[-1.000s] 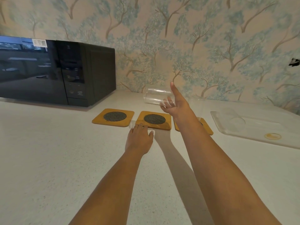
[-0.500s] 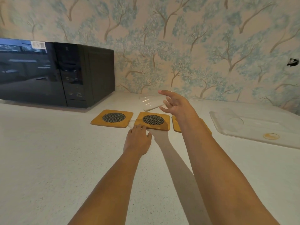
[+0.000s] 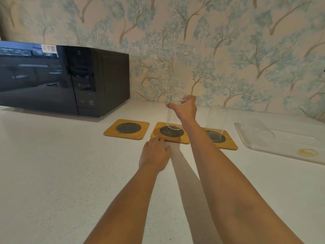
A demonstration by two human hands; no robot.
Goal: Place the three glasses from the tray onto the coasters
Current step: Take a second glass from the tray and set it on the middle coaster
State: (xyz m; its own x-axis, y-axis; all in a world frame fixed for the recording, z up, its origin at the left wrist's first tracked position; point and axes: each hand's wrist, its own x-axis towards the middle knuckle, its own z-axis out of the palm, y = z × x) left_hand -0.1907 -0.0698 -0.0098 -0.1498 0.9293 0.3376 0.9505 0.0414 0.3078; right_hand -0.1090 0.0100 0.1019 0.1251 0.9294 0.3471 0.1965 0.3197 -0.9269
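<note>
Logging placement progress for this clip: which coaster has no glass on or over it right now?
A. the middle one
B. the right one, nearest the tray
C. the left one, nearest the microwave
C: the left coaster is bare, while the right hand holds a glass over the middle coaster and another glass stands on the right coaster.

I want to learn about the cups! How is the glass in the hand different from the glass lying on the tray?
The held glass is upright over the middle coaster; the tray glass lies on its side on the clear tray. The right hand grips the held glass near its top; nothing touches the tray glass. Both are clear and look empty.
</note>
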